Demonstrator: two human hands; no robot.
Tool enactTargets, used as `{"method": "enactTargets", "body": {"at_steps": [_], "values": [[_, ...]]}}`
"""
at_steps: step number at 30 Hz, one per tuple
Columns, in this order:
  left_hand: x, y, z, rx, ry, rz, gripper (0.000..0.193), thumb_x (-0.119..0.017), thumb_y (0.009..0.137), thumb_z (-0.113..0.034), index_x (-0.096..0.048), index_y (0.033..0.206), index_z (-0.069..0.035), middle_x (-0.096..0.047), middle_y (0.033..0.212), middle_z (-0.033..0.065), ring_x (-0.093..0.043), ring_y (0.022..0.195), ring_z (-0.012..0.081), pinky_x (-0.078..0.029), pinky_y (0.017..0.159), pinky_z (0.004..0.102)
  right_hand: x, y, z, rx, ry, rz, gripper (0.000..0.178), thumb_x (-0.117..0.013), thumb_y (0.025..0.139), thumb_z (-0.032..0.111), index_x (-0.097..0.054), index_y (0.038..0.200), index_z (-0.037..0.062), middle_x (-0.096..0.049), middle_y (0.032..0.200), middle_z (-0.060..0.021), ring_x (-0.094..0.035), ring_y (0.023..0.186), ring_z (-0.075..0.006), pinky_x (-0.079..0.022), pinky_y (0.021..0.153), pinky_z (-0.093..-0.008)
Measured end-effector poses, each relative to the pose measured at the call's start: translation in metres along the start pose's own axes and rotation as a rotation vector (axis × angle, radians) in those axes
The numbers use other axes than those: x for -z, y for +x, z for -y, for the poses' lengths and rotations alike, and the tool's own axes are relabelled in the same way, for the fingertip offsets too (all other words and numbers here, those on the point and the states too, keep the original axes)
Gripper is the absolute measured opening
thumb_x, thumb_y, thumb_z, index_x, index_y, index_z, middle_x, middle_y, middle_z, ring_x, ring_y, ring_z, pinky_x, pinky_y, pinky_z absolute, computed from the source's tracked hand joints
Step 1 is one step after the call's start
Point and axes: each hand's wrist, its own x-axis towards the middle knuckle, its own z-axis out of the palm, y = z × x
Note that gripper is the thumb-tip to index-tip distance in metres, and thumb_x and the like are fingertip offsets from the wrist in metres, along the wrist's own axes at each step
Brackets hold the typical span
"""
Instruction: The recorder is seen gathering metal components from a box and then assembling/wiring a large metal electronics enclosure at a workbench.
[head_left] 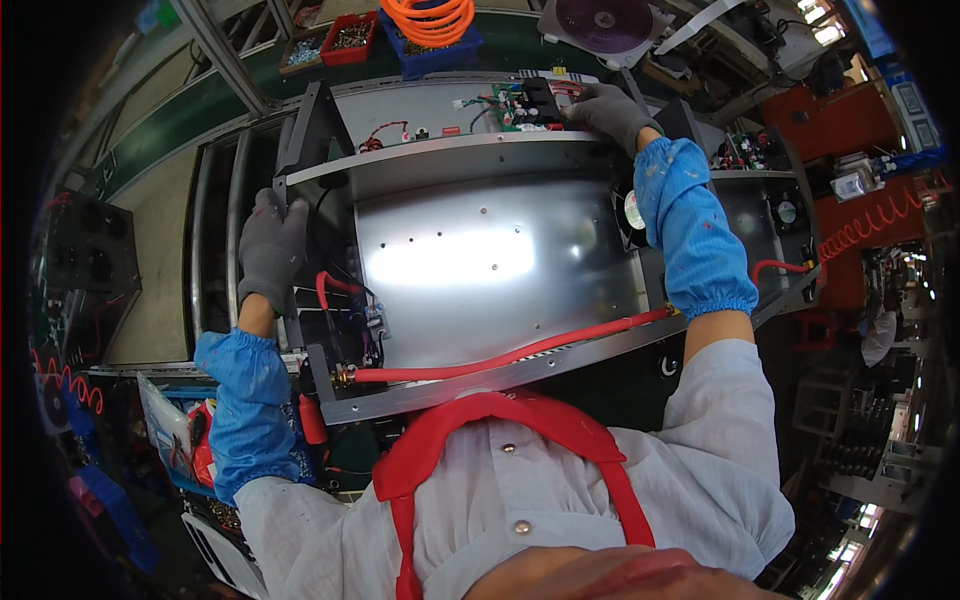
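Note:
In front of me lies a wide open metal chassis (500, 268), its bare inner floor shining. My left hand (272, 245), in a grey glove, is closed round the chassis's left side wall. My right hand (612, 112), also gloved, reaches over the far partition with bent fingers beside a green circuit board (525, 108) with black parts; what its fingertips hold is hidden. A red hose (510, 358) runs along the near wall between brass fittings. Another short red hose (338, 283) curves at the left inside, and a fan (633, 210) sits partly behind my right sleeve.
Beyond the chassis stand a red bin of small parts (349, 38) and a blue bin (440, 60) with a coiled orange hose (428, 20). Roller rails (240, 220) run at the left, near a dark unit with fans (92, 245). Another chassis section with a fan (787, 207) adjoins at right.

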Motion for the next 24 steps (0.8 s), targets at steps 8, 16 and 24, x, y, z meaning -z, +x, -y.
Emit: {"method": "enactTargets", "body": {"at_steps": [8,16,24], "values": [[-0.001,0.002,0.002,0.001,-0.040,0.002,0.040,-0.054,0.091,-0.039,-0.050,0.105,-0.001,-0.065,0.095,0.0259,-0.063,0.092,0.0443,-0.049,0.080,0.0501,-0.007,-0.009,-0.002,0.039,-0.148,-0.123,0.052,-0.078,0.079,0.029,-0.062,0.117,-0.0019,-0.066,0.110,-0.0177,-0.063,0.098,-0.0248,-0.047,0.088,-0.0335],[0.001,0.000,0.000,-0.007,-0.049,-0.008,0.043,-0.054,0.091,-0.040,-0.052,0.108,-0.001,-0.064,0.100,0.0259,-0.063,0.094,0.0440,-0.049,0.081,0.0496,-0.018,-0.012,-0.010,0.258,-0.059,-0.467,0.029,-0.070,0.077,0.024,-0.070,0.099,0.0042,-0.070,0.091,-0.0119,-0.067,0.085,-0.0246,-0.051,0.079,-0.0324],[0.001,-0.004,0.000,-0.006,-0.133,-0.023,0.042,-0.054,0.090,-0.040,-0.053,0.106,-0.001,-0.064,0.095,0.0263,-0.064,0.091,0.0441,-0.049,0.079,0.0495,-0.001,-0.015,-0.017,0.146,0.558,-0.439,0.019,-0.064,0.086,0.013,-0.068,0.100,0.0012,-0.067,0.087,-0.0055,-0.063,0.082,-0.0147,-0.051,0.075,-0.0277]]}}
